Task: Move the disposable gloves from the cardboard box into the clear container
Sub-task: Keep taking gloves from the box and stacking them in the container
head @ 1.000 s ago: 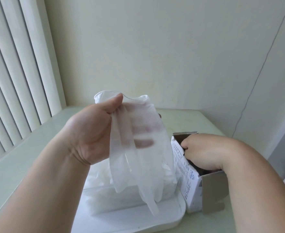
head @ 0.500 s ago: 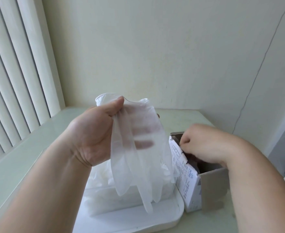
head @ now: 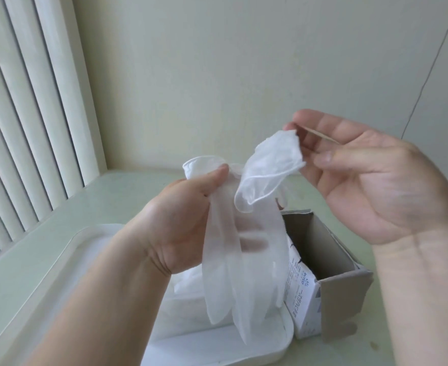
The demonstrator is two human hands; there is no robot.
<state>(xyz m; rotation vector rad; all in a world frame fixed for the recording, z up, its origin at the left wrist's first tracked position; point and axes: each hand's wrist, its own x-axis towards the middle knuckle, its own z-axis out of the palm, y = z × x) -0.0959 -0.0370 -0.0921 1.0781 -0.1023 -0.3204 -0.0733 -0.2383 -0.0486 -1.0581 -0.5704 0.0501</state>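
Clutching hanging gloves (head: 244, 260) in left hand (head: 175, 225) grip, right hand (head: 362, 180) grip pinching one crumpled glove (head: 273, 159)

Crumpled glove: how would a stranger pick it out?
Find the open box on the table. Above it the right hand pinches the crumpled glove. Unlike the flat gloves hanging long from the left hand, it is bunched short, cuff gaping downward.

cardboard box (head: 323, 249) top open, gloves (head: 233, 265) overhang container (head: 191, 310)
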